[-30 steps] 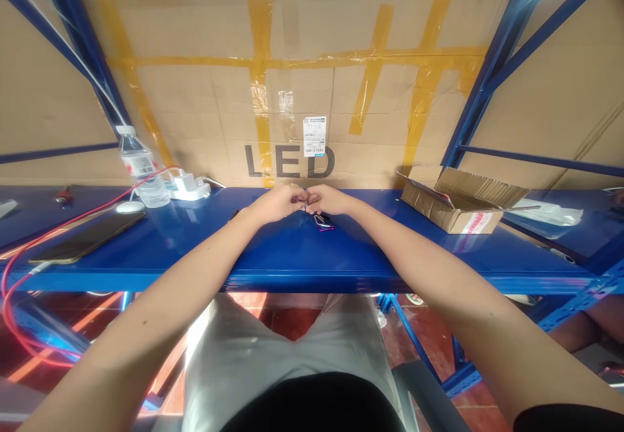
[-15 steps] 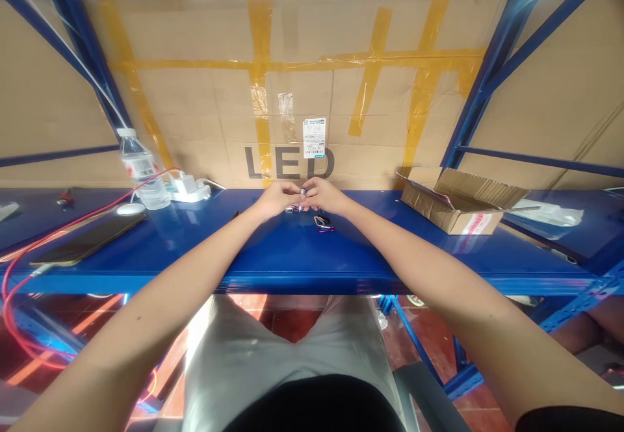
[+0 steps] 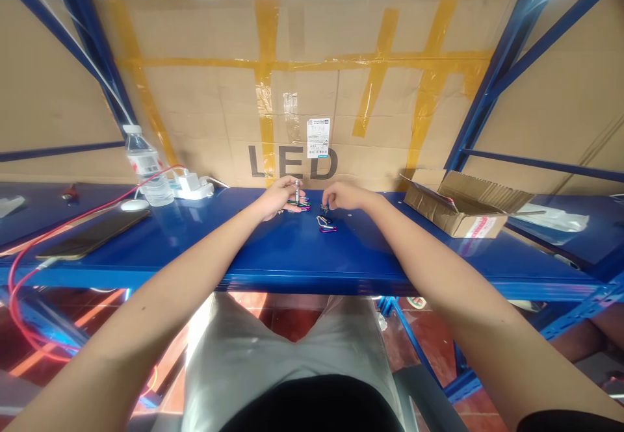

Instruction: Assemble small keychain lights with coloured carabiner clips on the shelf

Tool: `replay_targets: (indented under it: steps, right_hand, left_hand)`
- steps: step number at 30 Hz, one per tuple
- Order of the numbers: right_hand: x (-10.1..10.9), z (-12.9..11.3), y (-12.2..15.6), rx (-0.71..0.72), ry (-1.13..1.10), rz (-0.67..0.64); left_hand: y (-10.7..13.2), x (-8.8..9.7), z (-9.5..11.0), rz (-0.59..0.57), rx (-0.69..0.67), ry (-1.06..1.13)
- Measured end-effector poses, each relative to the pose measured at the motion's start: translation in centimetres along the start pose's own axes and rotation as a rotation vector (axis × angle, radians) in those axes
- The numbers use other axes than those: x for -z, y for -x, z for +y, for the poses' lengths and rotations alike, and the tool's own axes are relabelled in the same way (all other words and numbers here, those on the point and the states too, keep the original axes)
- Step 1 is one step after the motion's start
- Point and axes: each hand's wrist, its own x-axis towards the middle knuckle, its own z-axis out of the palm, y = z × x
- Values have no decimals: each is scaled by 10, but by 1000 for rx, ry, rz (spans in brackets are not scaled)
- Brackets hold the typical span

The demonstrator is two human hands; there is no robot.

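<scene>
My left hand [image 3: 277,199] is closed on a small silver cylinder [image 3: 297,191], held upright between thumb and fingers. Several small coloured metal pieces [image 3: 303,206] show at the same fingers, too small to tell whether held or lying on the table. To the right, my right hand [image 3: 346,195] has its fingers bent down and pressed together over a small dark piece [image 3: 324,209] at the tabletop. Just below that hand lie carabiner-like clips [image 3: 325,224], one silvery and one purple-pink, on the blue table [image 3: 292,250].
An open cardboard box [image 3: 472,224] stands at the right. On the left are a water bottle [image 3: 149,169], a white power strip [image 3: 192,188], a phone [image 3: 92,234] and a red cable [image 3: 14,289]. A large cardboard panel [image 3: 219,107] closes off the back.
My hands, together before, have moved apart. The right hand has shifted right and down to the tabletop; the left keeps the silver cylinder, which now stands upright.
</scene>
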Motion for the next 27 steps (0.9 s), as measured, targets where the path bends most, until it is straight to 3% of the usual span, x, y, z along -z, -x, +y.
replay_targets:
  steps: [7, 18, 21, 27]
  right_hand:
    - [-14, -5, -3, 41, 34, 10]
    - [-13, -13, 1, 50, 111, -28]
    - [-12, -18, 4, 83, -29, 31]
    - [-14, -32, 1, 131, -515, 309]
  left_hand:
    - [-4, 0, -4, -10, -15, 55]
    - [-8, 2, -11, -34, -26, 50]
    - [-7, 2, -10, -44, -39, -22]
    - [-4, 0, -12, -55, -47, -231]
